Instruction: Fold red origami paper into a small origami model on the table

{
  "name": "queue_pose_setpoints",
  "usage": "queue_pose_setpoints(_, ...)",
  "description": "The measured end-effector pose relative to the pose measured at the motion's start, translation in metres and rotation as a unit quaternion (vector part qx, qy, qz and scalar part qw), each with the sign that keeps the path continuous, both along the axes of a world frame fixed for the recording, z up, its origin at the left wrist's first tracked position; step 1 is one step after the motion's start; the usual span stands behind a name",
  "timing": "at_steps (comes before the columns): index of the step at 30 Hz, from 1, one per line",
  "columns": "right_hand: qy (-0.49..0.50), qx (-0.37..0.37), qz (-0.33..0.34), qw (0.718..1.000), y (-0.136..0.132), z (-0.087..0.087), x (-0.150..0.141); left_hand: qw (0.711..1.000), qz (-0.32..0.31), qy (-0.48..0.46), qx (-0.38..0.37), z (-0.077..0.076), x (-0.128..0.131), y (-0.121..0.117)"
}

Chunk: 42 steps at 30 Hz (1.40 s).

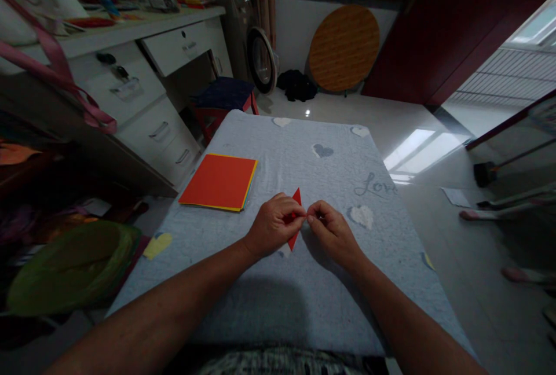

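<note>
A small piece of folded red paper [295, 241] is held above the cloth-covered table [278, 149], its pointed ends showing above and below my fingers. My left hand [278, 221] is closed on it in a pinch and covers its middle. Just to the right, my right hand [332, 230] is also closed, thumb against forefinger, with its fingertips meeting the paper's right side by my left fingertips. How much paper lies between the right fingertips is hidden. Left of my hands lies a stack of coloured paper squares [219, 181], red on top with yellow edges beneath.
A white desk [143, 97] with drawers stands at the left, a dark-topped stool [223, 94] beside it. Low at the left is a green-covered basket [69, 271]. Behind are an open washing machine door [263, 61] and a round wooden board [345, 48]. A broom [486, 173] lies at right.
</note>
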State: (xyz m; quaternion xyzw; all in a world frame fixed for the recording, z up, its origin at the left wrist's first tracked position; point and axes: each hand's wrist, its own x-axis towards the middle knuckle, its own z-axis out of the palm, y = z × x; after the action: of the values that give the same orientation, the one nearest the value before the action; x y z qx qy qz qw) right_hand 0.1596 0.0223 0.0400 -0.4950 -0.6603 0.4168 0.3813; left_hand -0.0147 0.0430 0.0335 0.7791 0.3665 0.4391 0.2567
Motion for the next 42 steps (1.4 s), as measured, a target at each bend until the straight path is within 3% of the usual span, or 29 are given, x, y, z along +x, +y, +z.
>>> queue_pose_setpoints(5,0.044,-0.043,-0.002,0.998,0.001,-0.003,0.000,1.000,-0.004,0.001,-0.008,-0.002,-0.001,0.000)
queue_pose_setpoints(14,0.054,-0.042,0.002,0.998,-0.001,-0.002,-0.001,0.999,-0.003,-0.007,-0.031,0.003,-0.001,0.000)
queue_pose_setpoints(27,-0.026,0.006,-0.004,1.000,0.002,-0.007,0.000,0.994,-0.015,0.000,-0.112,-0.005,-0.002,0.004)
queue_pose_setpoints(33,0.069,-0.058,0.001,0.996,0.003,-0.012,0.004,0.985,0.017,-0.026,-0.172,-0.011,-0.005,0.005)
queue_pose_setpoints(38,0.023,-0.013,-0.014,1.000,0.001,-0.007,0.001,0.961,-0.038,-0.089,-0.259,-0.012,-0.005,0.005)
queue_pose_setpoints(42,-0.026,0.056,-0.030,0.998,0.001,-0.005,-0.004,0.961,-0.052,-0.080,-0.258,-0.012,-0.004,0.004)
